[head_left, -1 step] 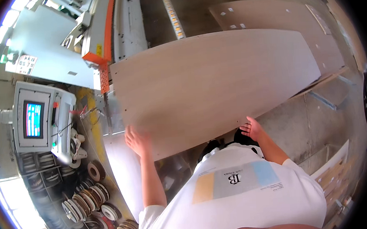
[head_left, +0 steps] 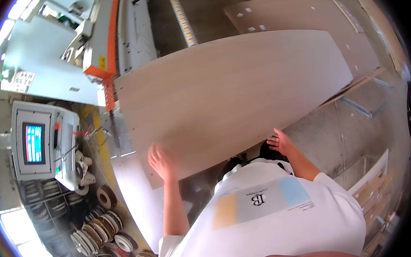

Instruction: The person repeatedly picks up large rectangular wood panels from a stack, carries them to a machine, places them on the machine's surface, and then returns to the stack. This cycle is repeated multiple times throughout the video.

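Observation:
A long, light wood-coloured panel (head_left: 221,85) lies in front of me, with small dark holes along its left and near edges. Over its near left corner is my left hand (head_left: 161,162), palm down and fingers stretched out, slightly blurred; whether it presses on the surface I cannot tell. My right hand (head_left: 281,144) is at the panel's near edge, thumb up and fingers loosely extended beside it. Neither hand grips anything I can see.
At the left stands a machine with an orange guard (head_left: 99,71) and a grey control box with a lit screen (head_left: 34,143). Rolls of edge banding (head_left: 103,226) fill a rack below. Another brown panel (head_left: 292,15) lies beyond mine, near a roller rail (head_left: 181,17).
My left hand has moved right, further in over the panel, uncovering its near left corner. The right hand stays by the near edge. The whole view has shifted slightly.

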A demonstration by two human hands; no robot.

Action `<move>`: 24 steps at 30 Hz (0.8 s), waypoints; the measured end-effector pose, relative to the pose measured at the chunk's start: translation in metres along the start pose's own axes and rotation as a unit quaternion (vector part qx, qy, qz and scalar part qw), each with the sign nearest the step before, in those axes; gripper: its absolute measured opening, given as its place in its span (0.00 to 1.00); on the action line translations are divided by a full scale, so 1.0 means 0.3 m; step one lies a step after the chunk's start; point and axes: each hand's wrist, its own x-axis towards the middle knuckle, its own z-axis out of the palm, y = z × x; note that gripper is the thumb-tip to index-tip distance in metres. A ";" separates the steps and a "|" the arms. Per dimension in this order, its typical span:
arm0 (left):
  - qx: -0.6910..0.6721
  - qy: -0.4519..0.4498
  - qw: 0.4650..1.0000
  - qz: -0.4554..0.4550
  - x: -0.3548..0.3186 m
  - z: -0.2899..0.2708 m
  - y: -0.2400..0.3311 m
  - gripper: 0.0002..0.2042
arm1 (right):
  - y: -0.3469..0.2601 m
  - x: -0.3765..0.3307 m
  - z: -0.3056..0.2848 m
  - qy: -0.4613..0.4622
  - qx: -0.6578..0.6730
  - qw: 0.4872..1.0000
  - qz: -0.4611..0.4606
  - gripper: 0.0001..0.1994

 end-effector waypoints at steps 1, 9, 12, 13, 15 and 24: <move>-0.016 -0.030 0.999 0.012 -0.039 0.003 0.112 0.30 | -0.025 0.037 -0.070 0.020 0.002 1.000 -0.001 0.35; 0.057 -0.106 0.993 0.009 -0.096 -0.048 0.446 0.25 | -0.326 0.240 -0.681 0.166 0.102 0.978 -0.070 0.53; 0.090 -0.095 0.991 -0.009 -0.115 -0.020 0.469 0.27 | -0.473 0.357 -0.881 0.192 0.130 0.969 -0.087 0.46; 0.101 -0.089 0.991 -0.015 -0.110 0.013 0.485 0.28 | -0.522 0.400 -0.947 0.203 0.155 0.962 -0.092 0.41; 0.125 -0.085 0.987 -0.058 -0.112 0.055 0.516 0.28 | -0.550 0.478 -1.012 0.186 0.201 0.958 -0.081 0.35; 0.155 -0.068 0.974 -0.147 -0.114 0.122 0.602 0.30 | -0.739 0.539 -0.952 0.169 0.286 0.943 -0.014 0.28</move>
